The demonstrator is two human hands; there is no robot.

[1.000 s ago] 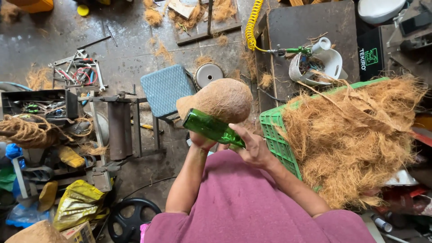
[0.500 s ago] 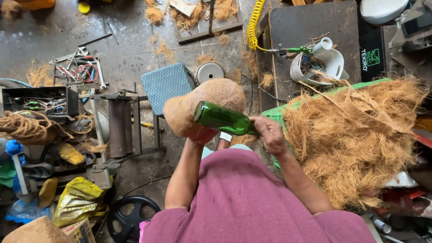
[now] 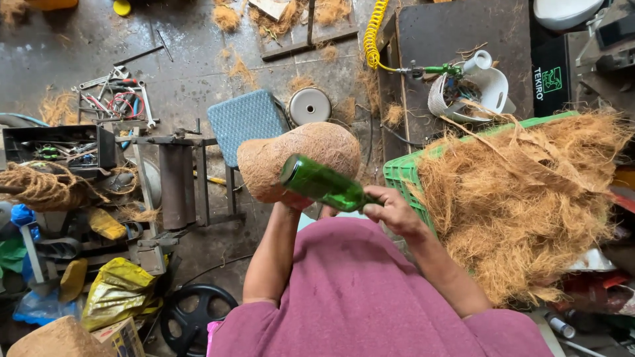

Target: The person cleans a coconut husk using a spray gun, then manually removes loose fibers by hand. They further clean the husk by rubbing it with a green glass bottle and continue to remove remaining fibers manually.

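Head view: my right hand [image 3: 391,213] is clamped around the neck end of a green bottle [image 3: 322,183]. The bottle's long axis runs from that hand up and to the left, base end lying across the front of a brown fibre shell [image 3: 301,157], touching it.

My left hand [image 3: 296,201] is mostly hidden under the shell; it seems to grip the lower edge, but I cannot tell how the fingers sit. The left is nearer the shell, the right is on the bottle only.

Shell sits in front of my chest, above a blue seat pad [image 3: 243,121].

Edges: green crate [image 3: 405,177] piled with loose fibre [image 3: 529,198] is just beside my right hand. Metal roller stand [image 3: 177,182] is near on the left. Open room is forward, over the pad and floor.
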